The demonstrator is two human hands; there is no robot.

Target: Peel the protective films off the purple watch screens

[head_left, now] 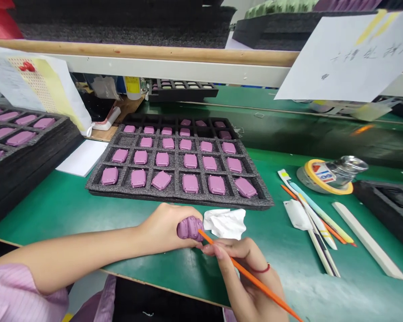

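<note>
My left hand [164,228] is closed around a small purple rubbery case [190,227], held just above the green table's near edge. My right hand [242,264] pinches a thin orange stick [251,278] like a pen, its tip touching the purple case. A crumpled white cloth [225,222] lies just behind the case. Beyond it sits a black foam tray [174,192] whose cells hold several matching purple cases [190,183].
Another foam tray stack [27,165] with purple cases stands at the left. To the right lie several sticks and pens [317,219], a white bar [367,243], a yellow tape roll [322,179] with a small glass jar [345,169]. A white paper sheet [349,58] hangs from the shelf.
</note>
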